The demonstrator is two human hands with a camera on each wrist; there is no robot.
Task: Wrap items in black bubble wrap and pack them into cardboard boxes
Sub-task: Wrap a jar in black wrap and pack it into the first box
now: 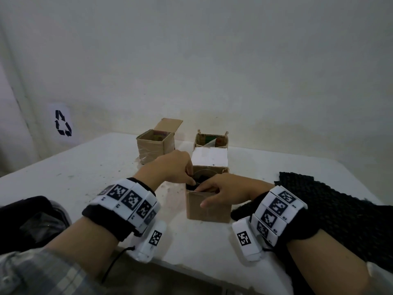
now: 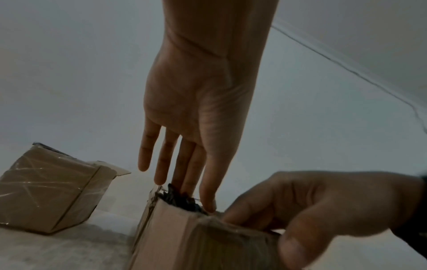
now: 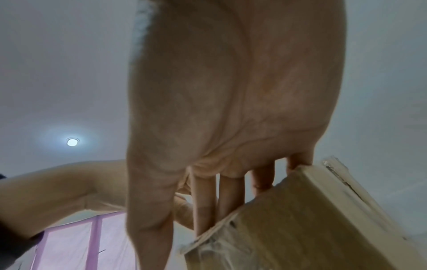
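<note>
We've got both hands over the nearest cardboard box at the centre of the frame: the left hand has straight fingers poking down onto the black wrapped bundle stuffed inside. The right hand clamps the box's near rim, thumb outside and fingers inside. Spare black bubble wrap lies at the right, and two more open boxes sit further back.

Counter was white, flecked with dark marks. Three cardboard boxes were plain brown. Bubble wrap sheet was black with a dotted texture. Wristbands were white with black square codes. Wall sign carried a black recycling symbol.
</note>
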